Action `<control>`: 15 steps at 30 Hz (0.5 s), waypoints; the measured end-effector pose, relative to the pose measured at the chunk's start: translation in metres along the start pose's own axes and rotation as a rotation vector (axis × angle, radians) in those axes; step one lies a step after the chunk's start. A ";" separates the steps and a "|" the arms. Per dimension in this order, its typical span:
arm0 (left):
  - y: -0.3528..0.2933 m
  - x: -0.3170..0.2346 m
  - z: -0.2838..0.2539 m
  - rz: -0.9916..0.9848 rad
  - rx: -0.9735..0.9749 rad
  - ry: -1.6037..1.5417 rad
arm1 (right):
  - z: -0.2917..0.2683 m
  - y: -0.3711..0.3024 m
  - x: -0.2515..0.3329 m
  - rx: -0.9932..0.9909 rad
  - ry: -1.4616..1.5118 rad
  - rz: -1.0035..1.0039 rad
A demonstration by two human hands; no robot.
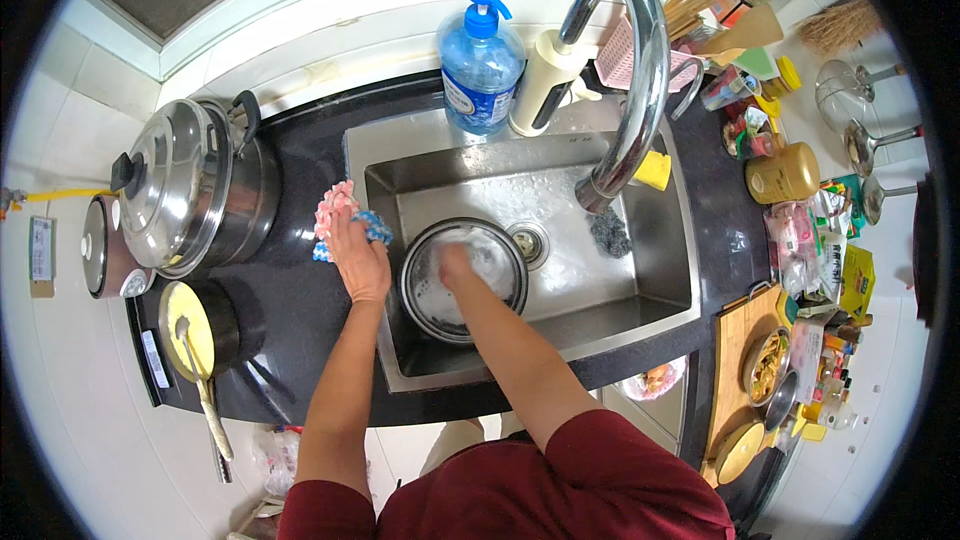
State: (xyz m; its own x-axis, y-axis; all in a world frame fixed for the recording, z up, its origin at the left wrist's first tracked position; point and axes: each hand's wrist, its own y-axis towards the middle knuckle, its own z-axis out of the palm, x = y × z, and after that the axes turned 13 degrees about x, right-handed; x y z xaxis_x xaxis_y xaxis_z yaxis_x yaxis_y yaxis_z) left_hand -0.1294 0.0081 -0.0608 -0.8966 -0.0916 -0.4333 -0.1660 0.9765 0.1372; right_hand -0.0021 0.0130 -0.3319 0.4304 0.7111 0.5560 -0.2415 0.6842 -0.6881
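My left hand [361, 262] grips a bumpy cloth on the dark counter just left of the sink. One part of the cloth [337, 200] is pink, the other blue and white. In the left half of the steel sink [560, 305] sits a round metal pot with a dark rim [418, 315], with whitish, cloudy water inside. My right hand [456, 265] reaches down into this pot; motion smears its fingers, so what they hold, if anything, cannot be made out. The drain [530, 243] lies right of the pot, below the curved chrome faucet [645, 70].
A dark scouring pad [610, 233] and a yellow sponge [654, 170] are at the sink's right side. Behind it stand a blue pump bottle [482, 70] and a white bottle [545, 80]. Left are a steamer pot [170, 180] and a saucepan [190, 325]; right, a cutting board [735, 370].
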 end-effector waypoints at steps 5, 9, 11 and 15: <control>-0.003 0.005 0.000 -0.006 0.008 0.033 | 0.022 -0.050 -0.044 0.384 -1.102 0.321; -0.006 0.006 -0.005 -0.017 0.012 0.030 | -0.008 -0.101 -0.012 0.946 -1.720 0.098; -0.003 0.004 -0.001 0.006 -0.009 0.019 | -0.032 -0.111 0.012 1.206 -1.999 0.131; -0.005 0.008 -0.001 0.014 -0.008 0.001 | -0.010 -0.175 0.113 1.009 -2.333 0.444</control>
State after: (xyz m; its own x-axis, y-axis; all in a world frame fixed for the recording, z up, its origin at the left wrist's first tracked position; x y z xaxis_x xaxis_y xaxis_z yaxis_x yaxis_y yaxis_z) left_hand -0.1358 0.0020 -0.0643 -0.8992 -0.0784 -0.4305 -0.1571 0.9761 0.1504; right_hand 0.0978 -0.0281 -0.1529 -0.6341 -0.6872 0.3545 -0.4114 -0.0885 -0.9072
